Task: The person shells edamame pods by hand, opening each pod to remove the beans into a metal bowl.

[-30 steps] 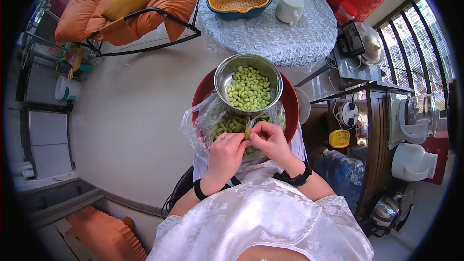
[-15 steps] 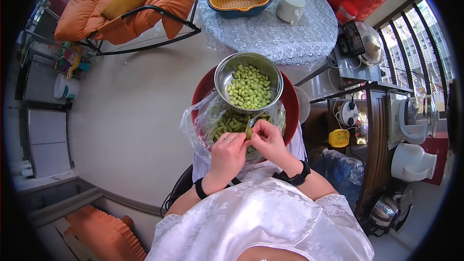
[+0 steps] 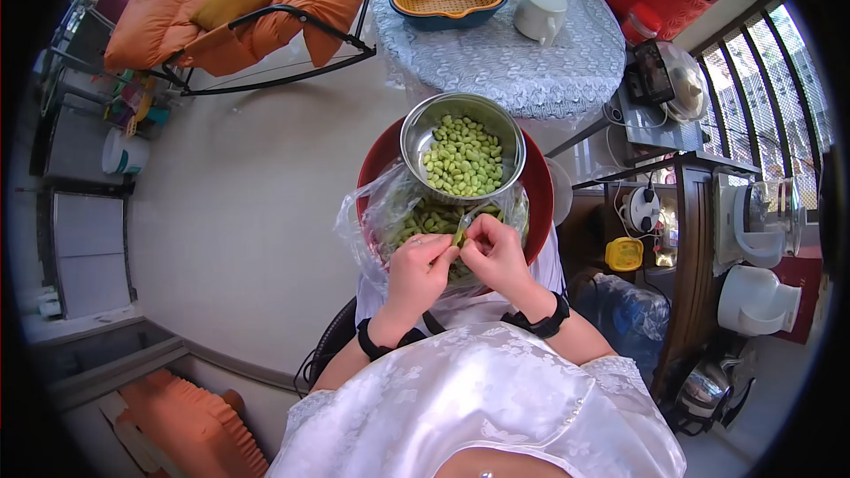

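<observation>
Left hand (image 3: 414, 273) and right hand (image 3: 500, 258) both have their fingers pinched nearly closed on one green pod (image 3: 459, 237), right over a clear plastic bag (image 3: 354, 226) of loose pods (image 3: 410, 225) in a red basin (image 3: 379, 152). Metal bowl (image 3: 414, 159) at the basin's far side's got a pile of pale green beans (image 3: 462, 159), near the lacy tabletop (image 3: 567, 75).

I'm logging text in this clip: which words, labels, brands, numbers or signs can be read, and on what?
No text can be read.
On the dark red box: faint marks, too small and blurred to read.
On the white bucket: a teal patch, too small to make out any lettering.
On the metal bowl and red basin: no lettering visible.
</observation>
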`<state>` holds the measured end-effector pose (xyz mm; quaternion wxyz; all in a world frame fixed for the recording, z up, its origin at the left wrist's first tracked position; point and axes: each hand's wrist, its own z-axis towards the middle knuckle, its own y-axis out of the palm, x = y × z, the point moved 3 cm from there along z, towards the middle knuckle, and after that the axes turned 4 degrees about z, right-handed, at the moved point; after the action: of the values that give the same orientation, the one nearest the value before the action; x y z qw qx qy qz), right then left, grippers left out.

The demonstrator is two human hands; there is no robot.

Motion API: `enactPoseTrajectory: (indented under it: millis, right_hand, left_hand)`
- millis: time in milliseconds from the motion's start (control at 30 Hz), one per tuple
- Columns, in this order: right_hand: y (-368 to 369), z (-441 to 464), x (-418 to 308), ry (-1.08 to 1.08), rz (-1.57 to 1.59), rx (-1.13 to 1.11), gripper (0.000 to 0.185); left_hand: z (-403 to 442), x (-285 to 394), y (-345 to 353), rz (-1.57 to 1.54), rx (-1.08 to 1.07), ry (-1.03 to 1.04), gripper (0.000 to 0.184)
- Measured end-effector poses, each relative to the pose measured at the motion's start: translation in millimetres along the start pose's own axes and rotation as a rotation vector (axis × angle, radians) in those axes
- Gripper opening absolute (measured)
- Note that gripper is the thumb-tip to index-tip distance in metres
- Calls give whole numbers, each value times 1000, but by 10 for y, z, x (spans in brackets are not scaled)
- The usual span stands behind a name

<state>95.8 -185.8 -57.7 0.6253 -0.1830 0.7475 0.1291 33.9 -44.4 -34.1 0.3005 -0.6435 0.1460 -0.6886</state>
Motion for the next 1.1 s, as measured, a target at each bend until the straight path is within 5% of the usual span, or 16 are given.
enactPoseTrajectory:
  millis: [367, 500, 867, 1100]
  right_hand:
    - [-45, 81, 206, 85, 150, -93, 9]
    - [-19, 68, 90, 188, 284, -149, 7]
    - [-9, 69, 84, 201, 309, -134, 14]
    - [-52, 80, 177, 105, 182, -168, 16]
  left_hand:
    - [-59, -164, 84, -269, -82, -373, 22]
    - [-43, -124, 76, -392, -88, -378, 21]
    - [-20, -115, 20, 8, 100, -75, 17]
    - [-39, -180, 37, -132, 47, -193, 17]
